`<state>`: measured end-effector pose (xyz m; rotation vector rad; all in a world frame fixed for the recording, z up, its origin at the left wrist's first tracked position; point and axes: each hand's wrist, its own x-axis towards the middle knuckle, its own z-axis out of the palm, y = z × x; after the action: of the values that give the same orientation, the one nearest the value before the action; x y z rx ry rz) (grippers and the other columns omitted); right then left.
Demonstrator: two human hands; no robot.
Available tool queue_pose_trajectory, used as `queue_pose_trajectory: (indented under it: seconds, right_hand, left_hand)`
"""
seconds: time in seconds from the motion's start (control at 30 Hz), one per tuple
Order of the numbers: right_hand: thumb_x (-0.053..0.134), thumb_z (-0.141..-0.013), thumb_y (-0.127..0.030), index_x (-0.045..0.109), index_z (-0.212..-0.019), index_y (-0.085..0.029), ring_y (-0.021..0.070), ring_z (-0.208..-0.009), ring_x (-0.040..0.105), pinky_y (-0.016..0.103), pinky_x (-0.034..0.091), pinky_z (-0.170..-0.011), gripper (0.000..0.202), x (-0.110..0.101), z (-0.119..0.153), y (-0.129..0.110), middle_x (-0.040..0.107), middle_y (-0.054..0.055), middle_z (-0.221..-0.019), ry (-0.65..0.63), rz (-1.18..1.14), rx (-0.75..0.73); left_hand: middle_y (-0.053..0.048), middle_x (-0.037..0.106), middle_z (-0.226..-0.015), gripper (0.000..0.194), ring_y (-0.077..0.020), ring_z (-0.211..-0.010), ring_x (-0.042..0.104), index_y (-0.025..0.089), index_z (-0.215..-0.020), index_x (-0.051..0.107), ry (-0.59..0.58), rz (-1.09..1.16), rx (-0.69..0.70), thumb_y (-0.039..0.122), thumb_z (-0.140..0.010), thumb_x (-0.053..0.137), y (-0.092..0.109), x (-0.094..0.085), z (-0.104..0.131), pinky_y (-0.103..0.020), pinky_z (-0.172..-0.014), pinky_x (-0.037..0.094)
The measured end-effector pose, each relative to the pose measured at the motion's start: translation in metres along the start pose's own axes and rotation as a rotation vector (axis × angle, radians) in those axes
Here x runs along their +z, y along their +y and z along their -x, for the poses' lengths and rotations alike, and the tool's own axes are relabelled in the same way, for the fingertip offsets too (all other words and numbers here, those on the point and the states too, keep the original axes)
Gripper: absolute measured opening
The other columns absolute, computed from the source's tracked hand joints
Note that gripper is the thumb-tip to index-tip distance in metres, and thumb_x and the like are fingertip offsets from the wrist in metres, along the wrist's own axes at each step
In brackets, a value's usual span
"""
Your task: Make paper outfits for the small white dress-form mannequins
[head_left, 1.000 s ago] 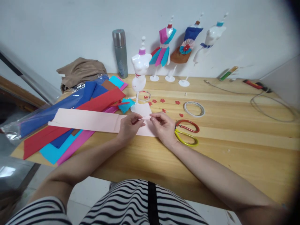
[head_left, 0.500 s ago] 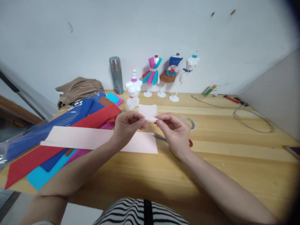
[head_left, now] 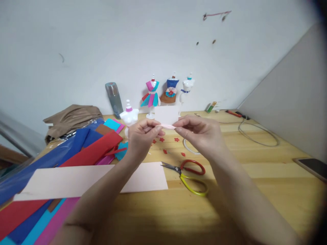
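Between my two hands is a small pale pink piece of fabric or paper (head_left: 166,115), its near edge folded or gathered. My left hand (head_left: 143,136) pinches the left end of that edge, and my right hand (head_left: 198,132) pinches the right end. Below them, scissors (head_left: 181,170) with one red and one yellow handle loop lie on the wooden table (head_left: 153,217). A long pale pink strip (head_left: 145,177) stretches under my left forearm. Several small red flower-shaped pieces (head_left: 176,140) are scattered beneath the held piece.
Coloured strips, among them a red one (head_left: 94,149), lie at left beside a brown cloth (head_left: 74,119). A bare mini mannequin (head_left: 129,116), dressed ones (head_left: 152,95) and a flask (head_left: 114,100) stand behind. To the right are a cable (head_left: 258,134) and a phone (head_left: 311,167).
The view has tilted up and shifted right. Both hands still hold the pink piece, now raised over the table, and the scissors and red flower pieces have come into sight.
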<state>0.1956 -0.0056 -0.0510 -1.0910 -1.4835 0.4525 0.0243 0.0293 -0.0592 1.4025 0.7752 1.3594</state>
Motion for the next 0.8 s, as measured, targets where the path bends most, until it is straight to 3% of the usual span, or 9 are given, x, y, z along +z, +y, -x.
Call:
queue_pose_trajectory:
  seconds: [0.27,0.8]
  right_hand:
    - [0.071,-0.072,-0.023,0.072,-0.071,-0.023,0.0140,-0.060,0.061,0.027,0.047,-0.053,0.002,-0.002,0.000,0.004,0.069,-0.001,-0.067,-0.025,-0.031,0.020]
    - [0.072,-0.073,-0.022,0.071,-0.072,-0.024,0.0147,-0.058,0.064,0.028,0.051,-0.052,0.003,0.010,0.002,0.010,0.071,-0.001,-0.067,0.089,-0.051,-0.007]
  left_hand:
    - [0.000,0.072,-0.059,0.007,-0.0133,-0.054,0.069,0.017,-0.071,0.067,0.014,0.025,-0.042,0.021,-0.067,0.072,-0.001,0.001,-0.002,-0.023,-0.052,0.056]
    - [0.001,0.070,-0.057,0.006,-0.0113,-0.051,0.065,0.018,-0.068,0.071,0.072,-0.014,-0.018,0.018,-0.063,0.075,-0.004,-0.001,-0.001,-0.020,-0.045,0.048]
